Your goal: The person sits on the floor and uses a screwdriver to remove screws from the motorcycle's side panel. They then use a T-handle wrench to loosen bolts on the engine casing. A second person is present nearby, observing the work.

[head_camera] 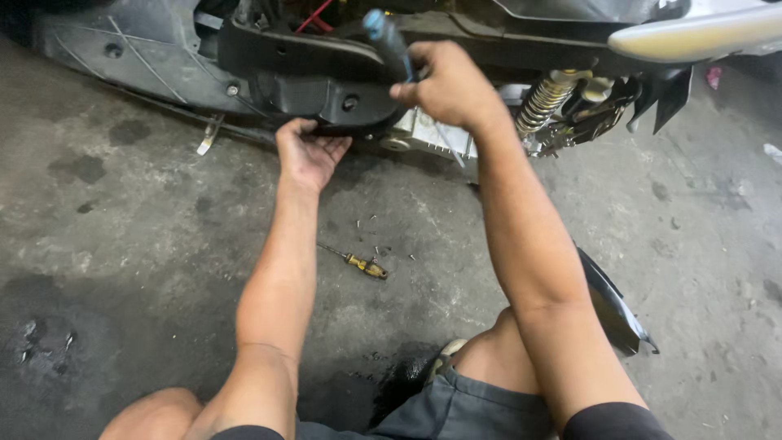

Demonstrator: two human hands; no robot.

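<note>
**Working a screwdriver at a scooter's side cover**

Crouching on the stained concrete floor (pixel 122 212), the person worked at the underside of a scooter lying across the top of the head view. The right hand (pixel 446 88) was wrapped tight round the dark handle of a screwdriver (pixel 389 41) with a blue cap, its shaft running down and away from the fist toward the engine. Just left of and below that grip, the left hand (pixel 308 153) cupped the lower edge of the black plastic cover (pixel 326 85), fingers curled under it and pressing upward.

The cover looked light and stiff yet somewhat brittle, best supported from beneath along its rim, as the left hand did. The screwdriver handle seemed hard and possibly greasy, calling for a full fist.

Right of the grip stood a coiled shock spring (pixel 542 102). Below both hands a yellow-handled screwdriver (pixel 358 264) lay on the floor among scattered small screws, and a black panel (pixel 615 310) rested beside the right forearm.
</note>
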